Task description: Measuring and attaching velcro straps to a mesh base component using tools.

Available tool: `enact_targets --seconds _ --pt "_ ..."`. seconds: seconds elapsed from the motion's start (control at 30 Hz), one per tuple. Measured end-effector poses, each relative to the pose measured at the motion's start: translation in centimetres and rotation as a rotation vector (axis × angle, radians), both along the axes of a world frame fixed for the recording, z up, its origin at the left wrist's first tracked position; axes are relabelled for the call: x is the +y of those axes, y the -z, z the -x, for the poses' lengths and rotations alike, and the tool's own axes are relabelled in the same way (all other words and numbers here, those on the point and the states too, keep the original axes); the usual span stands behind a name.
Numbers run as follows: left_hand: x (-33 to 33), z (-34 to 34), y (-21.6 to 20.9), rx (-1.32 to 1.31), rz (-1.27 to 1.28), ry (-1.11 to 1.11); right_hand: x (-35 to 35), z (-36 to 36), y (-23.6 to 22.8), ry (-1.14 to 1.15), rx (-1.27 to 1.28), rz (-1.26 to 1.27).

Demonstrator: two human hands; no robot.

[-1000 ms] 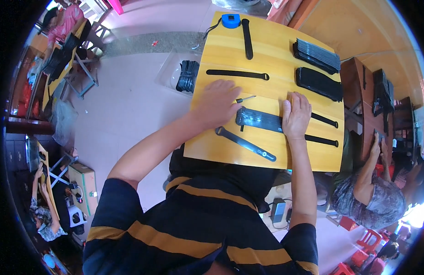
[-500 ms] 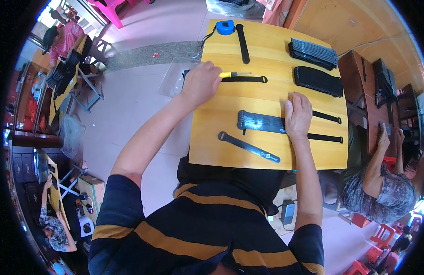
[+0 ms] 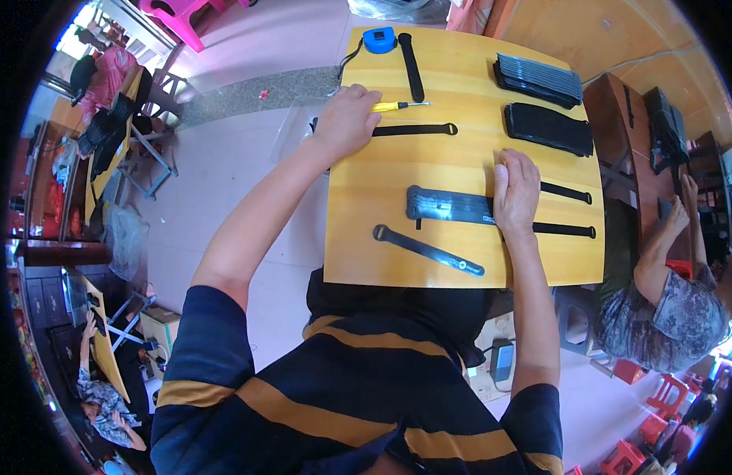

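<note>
My left hand (image 3: 346, 120) is closed over the left edge of the wooden table, around a small yellow-handled screwdriver (image 3: 389, 107) whose thin metal shaft points right. Just below the screwdriver, a black strap (image 3: 413, 130) with a slotted end reaches out from beside that hand. My right hand (image 3: 518, 190) lies flat across the right end of a stack of dark, shiny straps (image 3: 449, 206), fingers stretched away from me. To its right, two narrow black straps (image 3: 565, 192) stick out. One loose printed strap (image 3: 429, 250) slants near the front edge.
A blue tape measure (image 3: 379, 40) and a black strap (image 3: 411, 67) lie at the table's (image 3: 461, 166) far left. Two strap bundles, one ribbed (image 3: 538, 79) and one black (image 3: 548, 130), sit at far right. A clear plastic tub (image 3: 290, 131) stands left of the table. Other people work nearby.
My left hand has moved slightly away from me with the screwdriver, which now sits farther from the black strap below it. My right hand stays on the stack. The view has shifted a little.
</note>
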State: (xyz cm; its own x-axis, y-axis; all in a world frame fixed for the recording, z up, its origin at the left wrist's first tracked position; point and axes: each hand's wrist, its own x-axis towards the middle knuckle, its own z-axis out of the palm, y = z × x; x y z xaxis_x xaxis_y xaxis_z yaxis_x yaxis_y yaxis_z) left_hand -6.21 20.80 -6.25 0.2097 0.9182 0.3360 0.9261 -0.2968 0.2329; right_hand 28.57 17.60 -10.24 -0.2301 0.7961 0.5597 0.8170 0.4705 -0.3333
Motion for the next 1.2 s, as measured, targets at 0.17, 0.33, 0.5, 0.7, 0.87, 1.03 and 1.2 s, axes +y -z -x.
enact_targets --seconds 0.17,0.33,0.5,0.7,0.87,1.03,1.2 --pt "-7.1 -0.7 -0.1 -0.100 0.019 0.114 -1.1 -0.6 -0.4 -0.024 0.069 -0.038" --pt "-16.0 -3.2 -0.3 -0.150 0.266 0.273 -6.6 1.9 -3.6 -0.209 0.047 0.065" --pt "-18.1 -4.6 0.3 -0.157 0.238 0.239 -13.1 5.0 -2.7 -0.330 0.037 0.187" --pt "-18.3 -4.8 1.1 -0.197 0.282 0.213 -15.2 6.5 -1.5 -0.242 0.019 0.206" --pt "-19.4 -5.0 0.7 -0.543 0.363 0.159 -15.4 6.0 -2.4 -0.295 0.064 0.247" --pt "-20.4 -5.0 0.7 -0.844 0.489 0.110 -15.5 4.5 -4.8 -0.254 0.131 0.530" --pt "-20.0 -5.7 0.9 -1.151 0.684 0.046 -14.6 2.5 -6.1 -0.298 0.165 0.634"
